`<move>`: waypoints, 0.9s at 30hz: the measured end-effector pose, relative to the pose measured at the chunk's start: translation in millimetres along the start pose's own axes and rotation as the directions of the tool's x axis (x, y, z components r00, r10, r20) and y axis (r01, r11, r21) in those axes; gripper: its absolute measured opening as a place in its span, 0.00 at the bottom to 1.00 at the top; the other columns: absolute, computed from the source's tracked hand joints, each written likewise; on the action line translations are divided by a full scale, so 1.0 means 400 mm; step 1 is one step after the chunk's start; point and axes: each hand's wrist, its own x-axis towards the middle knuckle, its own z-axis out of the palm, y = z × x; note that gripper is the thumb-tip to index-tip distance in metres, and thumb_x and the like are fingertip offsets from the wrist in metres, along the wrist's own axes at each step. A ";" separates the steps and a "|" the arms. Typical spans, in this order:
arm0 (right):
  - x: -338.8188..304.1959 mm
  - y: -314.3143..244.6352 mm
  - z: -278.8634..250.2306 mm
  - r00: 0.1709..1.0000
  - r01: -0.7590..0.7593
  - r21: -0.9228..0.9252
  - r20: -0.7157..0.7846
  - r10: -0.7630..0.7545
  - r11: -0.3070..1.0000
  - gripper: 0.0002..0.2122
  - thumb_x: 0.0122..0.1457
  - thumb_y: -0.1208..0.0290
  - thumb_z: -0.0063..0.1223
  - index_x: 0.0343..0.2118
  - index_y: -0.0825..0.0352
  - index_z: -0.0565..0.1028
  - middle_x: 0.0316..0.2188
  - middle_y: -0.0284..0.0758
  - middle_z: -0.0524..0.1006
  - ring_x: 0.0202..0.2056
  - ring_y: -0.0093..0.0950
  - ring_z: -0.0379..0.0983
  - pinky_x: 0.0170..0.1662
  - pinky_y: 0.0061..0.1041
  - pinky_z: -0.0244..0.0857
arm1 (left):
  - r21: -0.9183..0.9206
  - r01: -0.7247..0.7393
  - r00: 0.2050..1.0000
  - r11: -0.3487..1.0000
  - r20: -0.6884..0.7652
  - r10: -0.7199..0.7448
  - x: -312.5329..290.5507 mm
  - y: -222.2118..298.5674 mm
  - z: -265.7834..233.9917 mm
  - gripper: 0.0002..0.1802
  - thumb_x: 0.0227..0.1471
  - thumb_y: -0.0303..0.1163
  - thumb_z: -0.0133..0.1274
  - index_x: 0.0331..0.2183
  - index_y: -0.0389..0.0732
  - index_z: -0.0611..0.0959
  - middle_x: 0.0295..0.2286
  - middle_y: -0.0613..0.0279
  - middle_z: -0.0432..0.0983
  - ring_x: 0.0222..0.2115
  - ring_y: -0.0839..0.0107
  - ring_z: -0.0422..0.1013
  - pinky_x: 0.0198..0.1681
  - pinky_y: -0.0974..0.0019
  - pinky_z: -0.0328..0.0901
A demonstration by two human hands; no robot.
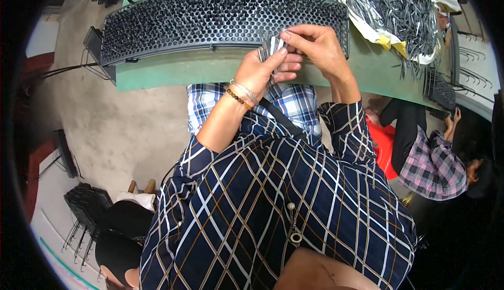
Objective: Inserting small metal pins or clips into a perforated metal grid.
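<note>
My left hand (258,72) is closed around a small bundle of thin grey and silver strips (266,45), which fan upward out of its fingers. Thumb and forefinger of my right hand (323,51) pinch at the bundle's upper right edge, on what looks like a strip end; the exact piece is partly hidden by the fingertips. Just beyond both hands lies a long, curved black perforated rack (231,24). Dark, short pieces stand upright in many of its holes, thickest on the left, while bare holes show around its middle and right.
The rack lies on a green tabletop (173,74). A large heap of similar strips (391,6) sits on a white and yellow sack (378,37) at the far right. Another person in a plaid shirt (433,164) works at right. Dark racks (86,206) stand at lower left.
</note>
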 end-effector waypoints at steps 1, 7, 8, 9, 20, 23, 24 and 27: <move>-0.003 0.000 0.006 1.000 -0.026 0.032 -0.001 0.026 0.999 0.11 0.50 0.69 0.59 0.32 0.73 0.78 0.23 0.31 0.77 0.24 0.16 0.70 0.27 0.14 0.64 | 0.005 -0.013 1.000 1.000 -0.003 0.013 -0.005 0.001 -0.002 0.15 0.56 0.33 0.45 0.42 0.31 0.72 0.36 0.51 0.75 0.34 0.67 0.74 0.35 0.67 0.72; 0.018 -0.033 0.019 0.995 0.038 0.103 -0.099 -0.028 0.994 0.10 0.52 0.68 0.57 0.33 0.69 0.78 0.22 0.27 0.75 0.20 0.13 0.65 0.22 0.12 0.56 | 0.016 -0.014 0.997 1.000 -0.082 0.015 -0.020 0.012 -0.019 0.16 0.56 0.33 0.45 0.42 0.31 0.73 0.37 0.48 0.74 0.35 0.65 0.74 0.36 0.67 0.72; 0.024 -0.043 0.019 0.988 0.070 0.071 -0.140 -0.060 0.995 0.10 0.52 0.68 0.57 0.33 0.69 0.78 0.22 0.27 0.75 0.20 0.12 0.65 0.23 0.11 0.57 | 0.019 -0.024 0.995 1.000 -0.097 0.026 -0.019 0.011 -0.023 0.16 0.56 0.33 0.45 0.42 0.31 0.73 0.37 0.48 0.74 0.35 0.65 0.74 0.36 0.67 0.72; 0.030 -0.047 0.018 0.979 0.101 0.037 -0.182 -0.093 0.994 0.10 0.52 0.68 0.57 0.33 0.69 0.78 0.22 0.27 0.75 0.20 0.12 0.65 0.23 0.11 0.57 | 0.024 -0.032 0.993 0.999 -0.109 0.035 -0.017 0.012 -0.024 0.16 0.56 0.33 0.45 0.42 0.31 0.73 0.37 0.48 0.74 0.35 0.65 0.74 0.36 0.66 0.72; 0.143 0.005 0.039 0.906 0.321 -0.129 -0.245 -0.344 0.938 0.09 0.52 0.70 0.58 0.34 0.70 0.78 0.25 0.29 0.77 0.23 0.14 0.69 0.26 0.13 0.64 | -0.049 0.003 0.995 0.999 -0.102 -0.008 -0.016 0.010 -0.031 0.13 0.56 0.32 0.46 0.39 0.34 0.74 0.35 0.50 0.75 0.33 0.68 0.74 0.36 0.68 0.71; 0.154 0.026 0.044 0.897 0.351 -0.138 -0.233 -0.375 0.926 0.09 0.52 0.70 0.57 0.34 0.68 0.78 0.26 0.29 0.78 0.23 0.15 0.69 0.26 0.13 0.64 | -0.047 0.001 0.995 0.999 -0.095 -0.005 -0.019 0.002 -0.039 0.13 0.56 0.32 0.46 0.40 0.33 0.73 0.35 0.51 0.75 0.33 0.68 0.74 0.36 0.68 0.71; 0.155 0.023 0.041 0.860 0.407 -0.244 -0.224 -0.459 0.881 0.09 0.52 0.70 0.57 0.34 0.68 0.78 0.26 0.29 0.78 0.23 0.14 0.69 0.26 0.13 0.64 | -0.050 0.000 0.996 0.999 -0.085 -0.004 -0.021 0.004 -0.040 0.13 0.56 0.32 0.46 0.40 0.33 0.73 0.35 0.50 0.75 0.34 0.67 0.74 0.36 0.66 0.71; 0.154 0.020 0.042 0.825 0.450 -0.342 -0.195 -0.531 0.825 0.09 0.52 0.70 0.57 0.34 0.67 0.79 0.28 0.29 0.78 0.23 0.14 0.69 0.26 0.13 0.64 | -0.028 0.040 0.994 0.999 -0.102 -0.043 -0.031 0.003 -0.036 0.14 0.56 0.33 0.45 0.41 0.33 0.72 0.35 0.50 0.75 0.34 0.67 0.74 0.36 0.66 0.71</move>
